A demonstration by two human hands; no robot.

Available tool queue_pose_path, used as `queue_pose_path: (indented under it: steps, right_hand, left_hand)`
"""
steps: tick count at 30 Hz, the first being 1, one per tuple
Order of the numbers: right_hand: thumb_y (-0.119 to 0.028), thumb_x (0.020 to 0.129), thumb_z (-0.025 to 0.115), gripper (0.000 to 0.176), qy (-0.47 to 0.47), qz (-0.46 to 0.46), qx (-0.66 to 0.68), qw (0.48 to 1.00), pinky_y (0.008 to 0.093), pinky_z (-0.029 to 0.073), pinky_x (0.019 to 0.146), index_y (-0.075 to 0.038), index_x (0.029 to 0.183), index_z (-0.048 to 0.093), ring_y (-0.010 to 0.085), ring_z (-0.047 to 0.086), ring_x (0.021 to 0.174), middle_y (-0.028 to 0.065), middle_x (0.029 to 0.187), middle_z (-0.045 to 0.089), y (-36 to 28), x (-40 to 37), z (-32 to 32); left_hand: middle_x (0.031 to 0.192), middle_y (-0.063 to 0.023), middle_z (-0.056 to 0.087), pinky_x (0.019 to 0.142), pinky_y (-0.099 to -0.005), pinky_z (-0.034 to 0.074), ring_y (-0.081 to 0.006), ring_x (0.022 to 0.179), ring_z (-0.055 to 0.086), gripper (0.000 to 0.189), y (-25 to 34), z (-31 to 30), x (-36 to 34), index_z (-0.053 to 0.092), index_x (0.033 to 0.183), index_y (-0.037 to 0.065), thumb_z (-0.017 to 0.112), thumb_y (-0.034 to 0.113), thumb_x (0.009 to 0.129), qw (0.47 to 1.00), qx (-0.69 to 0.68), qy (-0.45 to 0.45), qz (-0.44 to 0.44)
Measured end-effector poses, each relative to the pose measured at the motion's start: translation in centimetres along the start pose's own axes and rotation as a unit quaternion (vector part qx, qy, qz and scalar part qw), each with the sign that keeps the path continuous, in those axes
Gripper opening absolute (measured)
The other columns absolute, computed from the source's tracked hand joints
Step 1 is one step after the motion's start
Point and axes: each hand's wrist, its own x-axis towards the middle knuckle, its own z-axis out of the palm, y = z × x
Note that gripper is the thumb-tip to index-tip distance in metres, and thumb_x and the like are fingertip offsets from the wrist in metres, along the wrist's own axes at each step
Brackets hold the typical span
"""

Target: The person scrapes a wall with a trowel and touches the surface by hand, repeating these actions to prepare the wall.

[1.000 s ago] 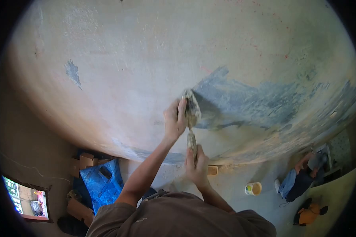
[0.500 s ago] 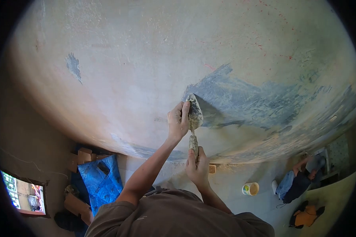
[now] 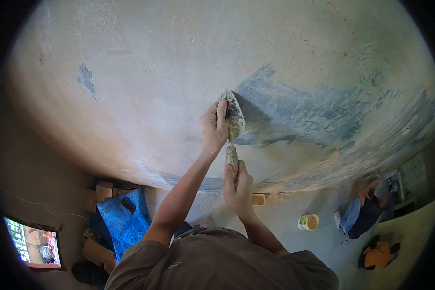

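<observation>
A pointed trowel (image 3: 235,117), its blade crusted with plaster, is held up against the pale wall (image 3: 145,96). My right hand (image 3: 238,188) is closed round the lower part of its handle. Higher up, my left hand (image 3: 213,126) grips the left edge of the blade, thumb on the face and fingers curled behind. The blade's tip lies at the left end of a grey-blue rough patch (image 3: 304,111) on the wall. Whether the far side of the blade touches the wall is hidden.
A bucket (image 3: 308,222) stands on the floor to the right. Beyond it a person (image 3: 365,215) is bent low, near an orange and black item (image 3: 378,255). At left lie a blue quilted sheet (image 3: 125,217) and cardboard boxes (image 3: 99,251). A small rectangular block (image 3: 258,199) sits near the wall's foot.
Both hands and the trowel have moved upward along the wall and slightly left. My grip on blade and handle looks the same. The view has shifted slightly.
</observation>
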Motion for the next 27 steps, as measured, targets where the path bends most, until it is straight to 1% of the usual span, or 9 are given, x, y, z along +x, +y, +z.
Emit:
queue_pose_path:
  steps: [3, 6, 9, 12, 15, 17, 19, 25, 27]
  right_hand:
    - [-0.023, 0.103, 0.054, 0.028, -0.005, 0.007, -0.006, 1.0, 0.0274, 0.039, 0.044, -0.002, 0.084, 0.051, 0.0094, 0.051, 0.047, 0.002, 0.055, 0.051, 2.0, -0.9, -0.2]
    - [-0.024, 0.103, 0.054, 0.028, 0.007, 0.006, 0.008, 1.0, 0.027, 0.038, 0.043, -0.002, 0.085, 0.051, 0.0091, 0.05, 0.047, 0.0012, 0.056, 0.05, 3.4, -1.1, 0.1]
    - [-0.024, 0.103, 0.053, 0.03, 0.006, -0.005, 0.022, 1.0, 0.0263, 0.037, 0.043, -0.002, 0.084, 0.051, 0.0083, 0.05, 0.047, 0.0002, 0.057, 0.049, 1.8, 0.4, 0.2]
    - [-0.025, 0.104, 0.052, 0.03, 0.005, -0.016, 0.022, 1.0, 0.0264, 0.037, 0.043, -0.002, 0.084, 0.051, 0.0081, 0.049, 0.046, -0.0001, 0.056, 0.049, 2.2, 0.2, 0.3]
    - [-0.025, 0.104, 0.051, 0.029, -0.006, 0.005, 0.006, 1.0, 0.0264, 0.037, 0.043, -0.002, 0.086, 0.05, 0.008, 0.049, 0.047, 0.0001, 0.057, 0.048, 2.9, -1.0, -0.1]
    - [-0.025, 0.104, 0.051, 0.029, -0.001, -0.01, 0.01, 1.0, 0.0264, 0.037, 0.043, -0.002, 0.086, 0.051, 0.0079, 0.049, 0.047, 0.0001, 0.057, 0.048, 2.6, -0.3, 0.0]
    - [-0.025, 0.104, 0.051, 0.029, 0.01, -0.021, 0.015, 1.0, 0.0262, 0.037, 0.043, -0.002, 0.086, 0.051, 0.0079, 0.049, 0.047, 0.0001, 0.056, 0.048, 1.7, 0.6, -0.2]
    - [-0.023, 0.105, 0.05, 0.029, 0.007, -0.037, 0.029, 0.999, 0.0258, 0.037, 0.043, -0.001, 0.087, 0.051, 0.0079, 0.049, 0.046, 0.0005, 0.056, 0.048, -0.3, 2.1, -0.9]
    - [-0.024, 0.105, 0.05, 0.029, 0.006, -0.021, 0.006, 1.0, 0.0257, 0.037, 0.043, -0.001, 0.087, 0.051, 0.008, 0.049, 0.046, 0.0004, 0.056, 0.048, 2.2, 0.3, -1.0]
  left_hand:
    - [0.056, -0.006, 0.039, 0.053, -0.0337, 0.034, -0.0094, 0.059, 0.035, 0.045, -1.7, -0.8, -1.0, 0.057, 0.077, -0.003, 0.051, 0.032, 0.106, 0.999, -0.015, -0.012, -0.036]
    - [0.056, -0.006, 0.04, 0.052, -0.0329, 0.034, -0.009, 0.059, 0.036, 0.045, -2.9, -0.2, -1.6, 0.057, 0.078, -0.003, 0.052, 0.031, 0.105, 0.999, -0.02, -0.003, -0.028]
    - [0.057, -0.0076, 0.041, 0.053, -0.0325, 0.035, -0.009, 0.059, 0.037, 0.043, 0.6, 0.0, 0.7, 0.059, 0.081, -0.004, 0.052, 0.031, 0.105, 0.998, 0.062, -0.002, 0.01]
    - [0.057, -0.0109, 0.042, 0.055, -0.0334, 0.037, -0.0105, 0.059, 0.037, 0.042, 0.8, -0.8, 0.5, 0.062, 0.084, -0.004, 0.052, 0.031, 0.105, 0.999, 0.045, -0.023, 0.017]
    - [0.057, -0.0124, 0.042, 0.055, -0.0338, 0.037, -0.0116, 0.058, 0.037, 0.042, -0.8, -0.4, -1.1, 0.062, 0.085, -0.004, 0.052, 0.031, 0.105, 0.999, 0.012, -0.009, -0.045]
    - [0.057, -0.0123, 0.043, 0.054, -0.0343, 0.037, -0.0128, 0.056, 0.037, 0.042, -1.5, -0.1, -0.5, 0.063, 0.085, -0.004, 0.052, 0.032, 0.105, 0.999, 0.039, 0.002, 0.018]
    - [0.058, -0.0139, 0.045, 0.054, -0.0348, 0.038, -0.014, 0.055, 0.038, 0.042, 1.5, 0.3, 1.0, 0.063, 0.085, -0.004, 0.052, 0.031, 0.105, 0.995, 0.054, 0.017, 0.079]
    - [0.061, -0.0217, 0.048, 0.055, -0.0392, 0.038, -0.0215, 0.052, 0.039, 0.04, 4.5, 0.6, 2.5, 0.064, 0.085, -0.003, 0.052, 0.03, 0.104, 0.996, 0.059, 0.005, 0.071]
    - [0.06, -0.0209, 0.048, 0.054, -0.0398, 0.038, -0.0215, 0.052, 0.04, 0.04, 1.3, 0.5, 0.3, 0.064, 0.085, -0.003, 0.052, 0.03, 0.104, 0.995, 0.084, 0.005, 0.053]
